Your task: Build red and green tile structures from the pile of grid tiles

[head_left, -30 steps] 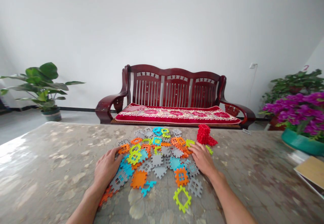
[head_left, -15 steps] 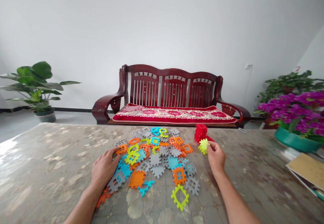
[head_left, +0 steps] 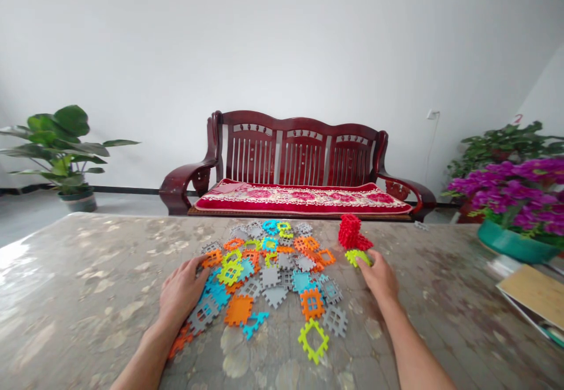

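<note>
My right hand (head_left: 381,277) has thumb and fingertips at the right edge of a yellow-green interlocking tile (head_left: 357,257), which lies nearly flat on the table just in front of a red stack of tiles (head_left: 349,231). Spread over the left edge of a loose pile, my left hand (head_left: 182,291) has its fingers stretched out, close to an orange window tile (head_left: 212,258). Within the pile are grey, blue, orange and yellow-green notched tiles, some solid, such as a plain orange tile (head_left: 238,309), and some with openings, such as a yellow-green diamond-hole tile (head_left: 314,341).
The patterned table (head_left: 110,296) carries a teal pot of purple flowers (head_left: 515,240) and a brown-covered book or folder (head_left: 535,296) at the right. Behind it stands a dark red wooden bench (head_left: 282,149). A potted plant (head_left: 73,161) is on the floor at left.
My right hand has lowered the yellow-green tile from a raised, tilted position to nearly flat by the red stack. My left hand stays where it was.
</note>
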The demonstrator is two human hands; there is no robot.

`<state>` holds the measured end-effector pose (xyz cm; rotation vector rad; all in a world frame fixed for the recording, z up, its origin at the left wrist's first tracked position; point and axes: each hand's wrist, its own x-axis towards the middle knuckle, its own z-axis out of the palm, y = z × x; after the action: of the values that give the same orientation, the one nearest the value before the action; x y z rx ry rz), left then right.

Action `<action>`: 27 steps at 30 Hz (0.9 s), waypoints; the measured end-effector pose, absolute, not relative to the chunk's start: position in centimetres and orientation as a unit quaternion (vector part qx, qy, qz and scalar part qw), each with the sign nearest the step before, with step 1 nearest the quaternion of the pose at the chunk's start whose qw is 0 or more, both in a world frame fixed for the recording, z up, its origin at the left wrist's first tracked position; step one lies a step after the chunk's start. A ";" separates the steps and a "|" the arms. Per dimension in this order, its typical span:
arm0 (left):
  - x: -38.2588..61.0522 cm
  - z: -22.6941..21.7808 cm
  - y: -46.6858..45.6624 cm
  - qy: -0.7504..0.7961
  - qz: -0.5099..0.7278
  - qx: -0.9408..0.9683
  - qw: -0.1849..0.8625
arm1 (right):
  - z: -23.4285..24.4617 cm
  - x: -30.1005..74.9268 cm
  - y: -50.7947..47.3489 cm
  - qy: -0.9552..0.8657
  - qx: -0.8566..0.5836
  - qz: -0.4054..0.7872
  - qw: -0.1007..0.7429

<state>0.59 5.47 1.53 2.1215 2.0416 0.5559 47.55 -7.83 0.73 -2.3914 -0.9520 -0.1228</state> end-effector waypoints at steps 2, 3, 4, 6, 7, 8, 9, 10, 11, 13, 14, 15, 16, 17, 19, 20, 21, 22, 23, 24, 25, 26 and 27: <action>0.7 1.7 5.4 0.682 0.181 0.705 0.076 | 0.8 46.9 -7.6 -0.371 -0.895 -0.069 0.237; 0.7 1.7 5.4 0.683 0.180 0.704 0.077 | 0.9 46.6 -7.5 -0.373 -0.898 -0.079 0.221; 0.7 1.8 5.3 0.683 0.179 0.703 0.078 | 0.9 46.5 -7.4 -0.374 -0.899 -0.087 0.209; 0.8 1.8 5.3 0.683 0.179 0.704 0.079 | 0.8 46.3 -7.3 -0.375 -0.900 -0.096 0.202; 0.8 1.9 5.3 0.682 0.180 0.704 0.078 | 0.7 46.4 -7.2 -0.374 -0.898 -0.097 0.207; 0.7 1.9 5.3 0.682 0.181 0.705 0.078 | 0.6 46.4 -7.2 -0.374 -0.896 -0.098 0.217; 0.7 1.9 5.3 0.682 0.182 0.704 0.076 | 0.5 46.5 -7.2 -0.373 -0.894 -0.096 0.228; 0.7 1.8 5.3 0.683 0.182 0.704 0.075 | 0.3 46.6 -7.2 -0.370 -0.893 -0.093 0.239; 0.7 1.8 5.3 0.683 0.183 0.703 0.073 | 0.1 46.8 -7.1 -0.366 -0.892 -0.088 0.251; 0.7 1.8 5.3 0.683 0.186 0.703 0.069 | -0.3 47.0 -7.0 -0.359 -0.887 -0.081 0.279; 0.7 1.8 5.3 0.683 0.188 0.702 0.067 | -0.5 47.1 -6.9 -0.361 -0.881 -0.081 0.296; 0.7 1.7 5.4 0.683 0.192 0.702 0.065 | -0.7 47.2 -6.8 -0.368 -0.872 -0.083 0.312; 0.7 1.7 5.4 0.683 0.196 0.701 0.063 | -0.8 47.2 -6.7 -0.377 -0.863 -0.086 0.325; 0.7 1.6 5.4 0.682 0.199 0.701 0.061 | -1.0 47.3 -6.6 -0.387 -0.855 -0.088 0.335; 0.7 1.6 5.4 0.681 0.200 0.701 0.061 | -1.0 47.3 -6.5 -0.406 -0.845 -0.086 0.338; 0.6 1.6 5.4 0.681 0.200 0.702 0.063 | -1.0 47.2 -6.4 -0.412 -0.844 -0.084 0.332; 0.6 1.6 5.4 0.680 0.198 0.703 0.066 | -0.9 47.1 -6.4 -0.416 -0.846 -0.081 0.323; 0.6 1.6 5.4 0.680 0.195 0.703 0.069 | -0.7 47.0 -6.4 -0.418 -0.850 -0.079 0.311; 0.7 1.6 5.4 0.681 0.192 0.703 0.071 | -0.6 46.9 -6.4 -0.418 -0.855 -0.078 0.297; 0.7 1.7 5.4 0.681 0.189 0.704 0.073 | -0.4 46.8 -6.4 -0.415 -0.861 -0.076 0.283; 0.7 1.7 5.4 0.681 0.186 0.704 0.075 | -0.3 46.7 -6.4 -0.413 -0.866 -0.076 0.271; 0.7 1.8 5.4 0.683 0.182 0.704 0.076 | -0.2 46.6 -6.4 -0.411 -0.870 -0.075 0.261; 0.7 1.8 5.4 0.684 0.179 0.703 0.077 | -0.1 46.6 -6.4 -0.411 -0.872 -0.076 0.254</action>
<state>0.74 5.39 1.83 2.1061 2.0482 0.5369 46.61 -6.35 -0.11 -2.3704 -1.1176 -0.2075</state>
